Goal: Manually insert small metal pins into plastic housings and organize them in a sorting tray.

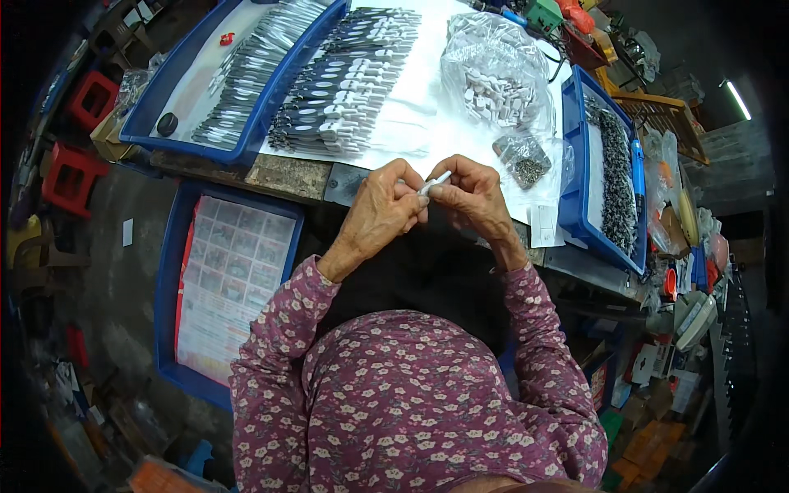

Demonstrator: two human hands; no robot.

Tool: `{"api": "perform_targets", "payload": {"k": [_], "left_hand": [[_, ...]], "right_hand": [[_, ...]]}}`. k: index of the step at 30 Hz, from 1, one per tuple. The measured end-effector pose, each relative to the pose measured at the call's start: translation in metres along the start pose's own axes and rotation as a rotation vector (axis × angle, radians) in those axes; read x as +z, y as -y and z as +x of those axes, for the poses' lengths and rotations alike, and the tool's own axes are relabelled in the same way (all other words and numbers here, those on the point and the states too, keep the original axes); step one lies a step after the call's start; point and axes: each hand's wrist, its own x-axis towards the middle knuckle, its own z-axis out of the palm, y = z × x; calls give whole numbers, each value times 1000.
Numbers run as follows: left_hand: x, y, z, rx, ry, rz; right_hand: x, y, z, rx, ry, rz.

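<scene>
My left hand (pixel 382 209) and my right hand (pixel 472 195) meet just in front of the table edge, both pinching one small white plastic piece (pixel 436 182) between their fingertips. Rows of finished grey-and-white parts (pixel 349 78) lie on the white sheet ahead. A clear bag of small white pieces (pixel 493 82) sits beyond my right hand. A smaller bag of dark metal bits (pixel 524 164) lies close to my right hand's knuckles.
A blue tray (pixel 177 78) with more rows of parts stands at the far left. Another blue tray (pixel 575 156) with dark parts is at the right. A blue bin (pixel 168 271) lined with paper sits on the floor, left. Red stools and clutter surround the table.
</scene>
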Motion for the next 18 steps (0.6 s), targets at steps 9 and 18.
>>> {"api": "perform_targets", "payload": {"k": [9, 18], "left_hand": [[-37, -37, 15, -40, 30, 9], [-85, -67, 40, 310, -88, 784]], "right_hand": [[5, 33, 38, -743, -13, -842], [11, 39, 89, -1045, -104, -1258]]}}
